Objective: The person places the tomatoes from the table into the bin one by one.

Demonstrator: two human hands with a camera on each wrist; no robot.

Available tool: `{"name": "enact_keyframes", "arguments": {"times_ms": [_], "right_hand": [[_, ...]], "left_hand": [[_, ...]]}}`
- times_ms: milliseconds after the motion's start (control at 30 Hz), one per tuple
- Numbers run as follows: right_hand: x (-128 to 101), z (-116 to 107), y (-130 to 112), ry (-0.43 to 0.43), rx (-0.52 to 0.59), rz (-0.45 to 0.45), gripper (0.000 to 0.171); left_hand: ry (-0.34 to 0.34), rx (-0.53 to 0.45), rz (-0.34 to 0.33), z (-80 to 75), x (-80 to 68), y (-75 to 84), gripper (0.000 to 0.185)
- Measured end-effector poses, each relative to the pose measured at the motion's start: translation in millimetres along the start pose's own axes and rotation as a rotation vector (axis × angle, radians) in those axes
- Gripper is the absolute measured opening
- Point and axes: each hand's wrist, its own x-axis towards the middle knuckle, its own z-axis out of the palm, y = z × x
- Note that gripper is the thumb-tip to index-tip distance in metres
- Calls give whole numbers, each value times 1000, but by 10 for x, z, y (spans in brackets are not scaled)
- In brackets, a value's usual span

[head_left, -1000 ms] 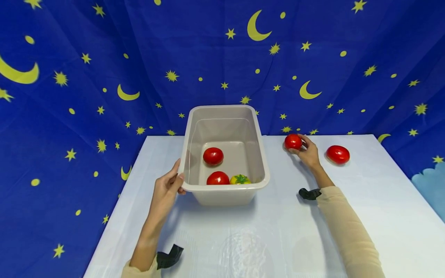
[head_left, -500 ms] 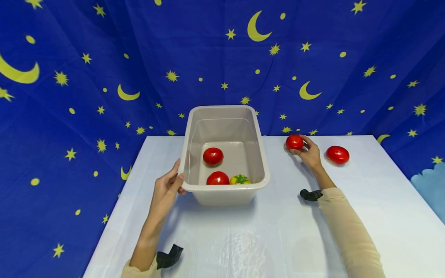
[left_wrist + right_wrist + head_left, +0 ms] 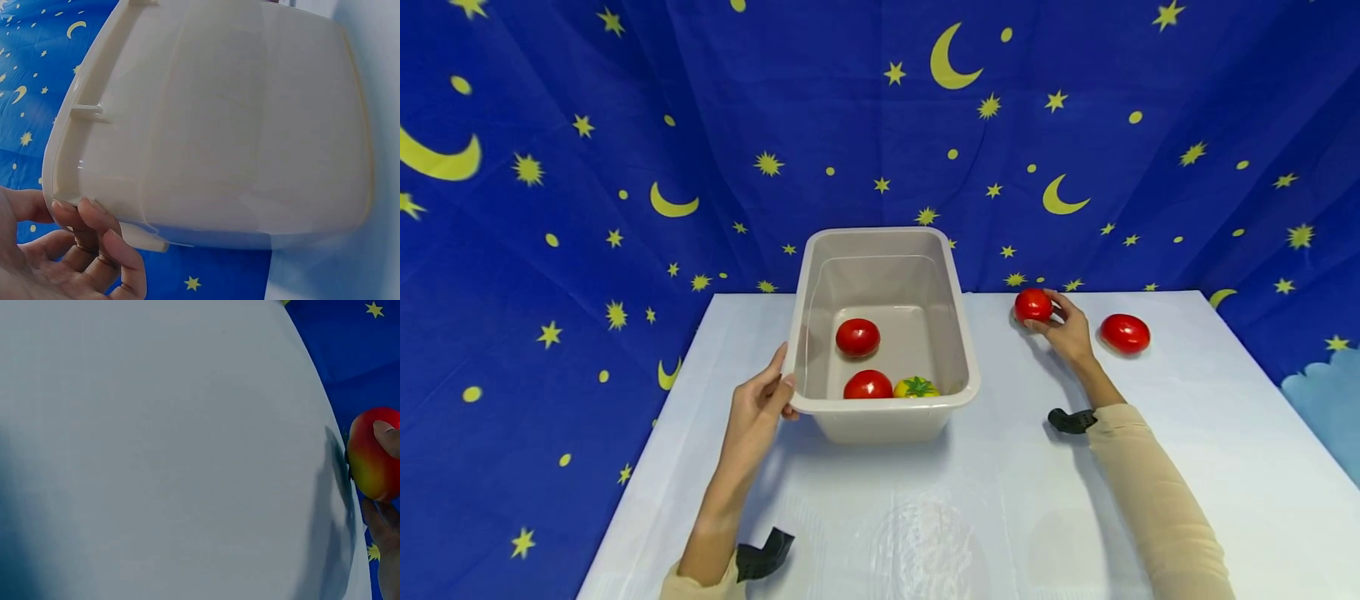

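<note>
Almost nothing shifts since a second ago: our right hand (image 3: 1063,327) still pinches the red tomato (image 3: 1033,305) on the bench (image 3: 1000,500), right of centre. Our left hand (image 3: 758,408) keeps gripping the tub (image 3: 880,412) rim, so no lift shows yet.

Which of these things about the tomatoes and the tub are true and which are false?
1. The right hand holds a red tomato. True.
2. The tub has three things inside it. True: two red tomatoes and a yellow one.
3. The left hand is picking up a tomato. False: it grips the tub's near left corner.
4. The yellow tomato lies on the table outside the tub. False: it is in the tub, at the near end.
5. Another red tomato lies on the table to the right of the right hand. True.
</note>
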Motion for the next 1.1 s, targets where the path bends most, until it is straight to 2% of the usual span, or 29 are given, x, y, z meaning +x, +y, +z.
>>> {"name": "enact_keyframes", "arguments": {"times_ms": [500, 700, 1100], "right_hand": [[-31, 61, -262, -20, 55, -115, 76], [-57, 67, -462, -47, 22, -158, 73], [-142, 86, -914, -53, 40, -301, 69]], "left_hand": [[-11, -5, -7, 6, 1, 4, 50], [-14, -1, -8, 8, -7, 11, 50], [-10, 4, -21, 3, -3, 19, 50]]}}
